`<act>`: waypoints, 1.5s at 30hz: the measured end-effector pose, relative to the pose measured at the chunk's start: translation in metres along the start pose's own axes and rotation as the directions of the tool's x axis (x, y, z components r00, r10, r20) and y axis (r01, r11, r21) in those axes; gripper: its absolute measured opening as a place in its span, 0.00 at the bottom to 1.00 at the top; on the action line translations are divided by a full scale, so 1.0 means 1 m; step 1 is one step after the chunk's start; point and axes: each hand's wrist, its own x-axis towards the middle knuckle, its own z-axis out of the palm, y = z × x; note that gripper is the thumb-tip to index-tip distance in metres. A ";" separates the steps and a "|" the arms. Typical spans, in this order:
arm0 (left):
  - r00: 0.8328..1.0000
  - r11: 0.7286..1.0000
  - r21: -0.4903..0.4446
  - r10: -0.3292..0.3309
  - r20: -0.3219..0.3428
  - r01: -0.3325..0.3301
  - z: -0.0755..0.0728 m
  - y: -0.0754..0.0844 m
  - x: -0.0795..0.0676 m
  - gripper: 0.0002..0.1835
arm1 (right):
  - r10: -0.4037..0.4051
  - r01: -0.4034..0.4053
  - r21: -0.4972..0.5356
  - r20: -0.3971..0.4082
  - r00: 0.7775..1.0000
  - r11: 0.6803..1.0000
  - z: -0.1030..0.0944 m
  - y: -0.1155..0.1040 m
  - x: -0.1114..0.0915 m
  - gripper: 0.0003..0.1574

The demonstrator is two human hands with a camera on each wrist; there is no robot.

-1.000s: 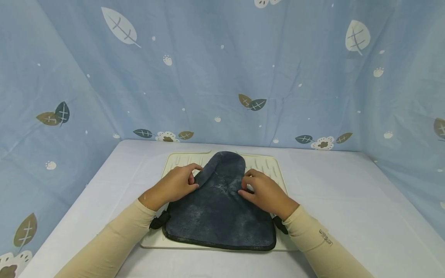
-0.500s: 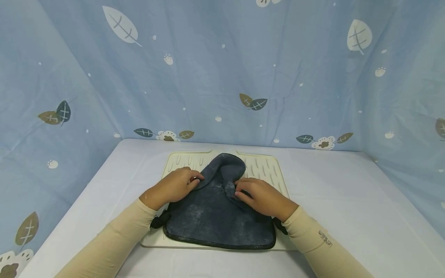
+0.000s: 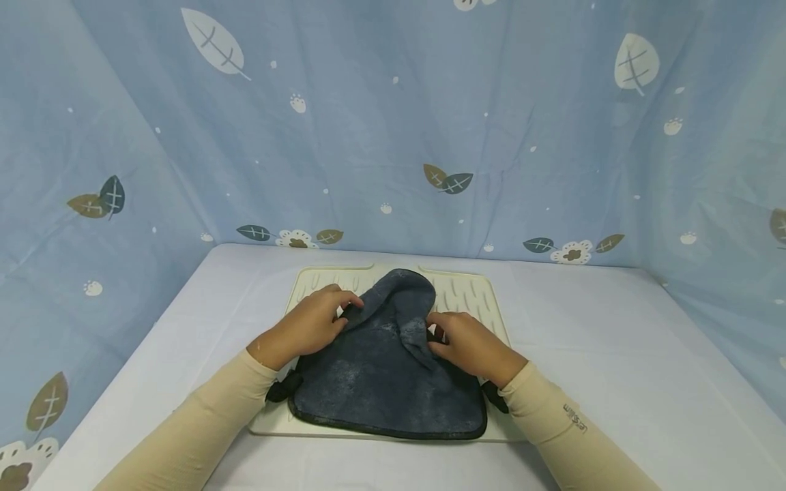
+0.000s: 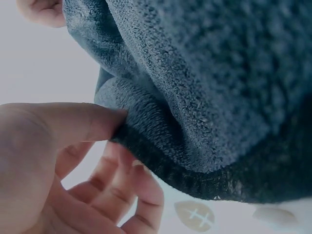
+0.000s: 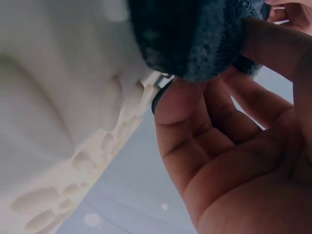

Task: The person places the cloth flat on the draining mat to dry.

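A dark blue-grey plush cloth (image 3: 383, 392) with black edging lies over a cream ribbed drying mat (image 3: 469, 293). Its far end is bunched, with the sides folded inward into ridges. My left hand (image 3: 310, 322) pinches the cloth's left side; the left wrist view shows the thumb (image 4: 83, 122) pressing on the black-bound edge (image 4: 161, 168) with fingers beneath. On the opposite side my right hand (image 3: 469, 344) pinches a rolled fold between thumb and fingers, seen close up as plush fabric (image 5: 195, 53) in the right wrist view. The fingertips are partly hidden by the cloth.
Under the mat is a table with a white cover (image 3: 583, 341). A blue leaf-patterned curtain (image 3: 368, 123) encloses the back and sides. Black wrist straps (image 3: 284, 387) show beside the cloth, and beige sleeves (image 3: 202, 426) cover both forearms.
The right hand has turned the cloth's right side inward, making a second fold, then shifted slightly back to the right. The left hand has moved a little up along its edge.
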 end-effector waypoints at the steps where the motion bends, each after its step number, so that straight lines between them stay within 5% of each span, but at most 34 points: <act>1: 1.000 1.000 0.002 0.008 -0.011 -0.008 0.000 0.000 0.000 0.18 | 0.003 -0.003 0.011 0.008 1.000 1.000 0.000 0.000 0.000 0.21; 6: 0.997 1.000 -0.001 0.024 -0.068 -0.024 -0.002 0.000 0.001 0.20 | 0.050 -0.050 0.005 -0.014 0.999 0.999 -0.001 -0.002 0.001 0.25; 15: 0.977 0.999 -0.029 -0.023 -0.210 0.017 -0.007 0.001 0.002 0.16 | -0.003 -0.009 -0.065 -0.172 0.985 0.998 -0.007 0.001 -0.002 0.11; 24: 0.992 0.996 -0.029 -0.091 -0.082 0.089 -0.005 -0.003 0.004 0.11 | 0.024 -0.025 -0.006 -0.099 0.995 1.000 -0.008 0.006 -0.001 0.06; 31: 0.988 0.989 -0.012 -0.144 0.051 0.145 -0.003 -0.005 0.004 0.12 | 0.065 -0.064 0.074 -0.003 0.998 0.995 -0.008 0.012 -0.001 0.08; 39: 0.993 0.993 0.010 -0.114 0.041 0.114 -0.001 -0.006 0.003 0.11 | 0.099 -0.106 0.132 0.064 0.993 0.985 -0.008 0.015 0.000 0.18; 45: 0.996 0.996 0.007 -0.087 -0.029 0.087 -0.002 -0.005 0.003 0.08 | 0.078 -0.077 0.124 -0.005 0.997 0.989 -0.007 0.013 0.000 0.09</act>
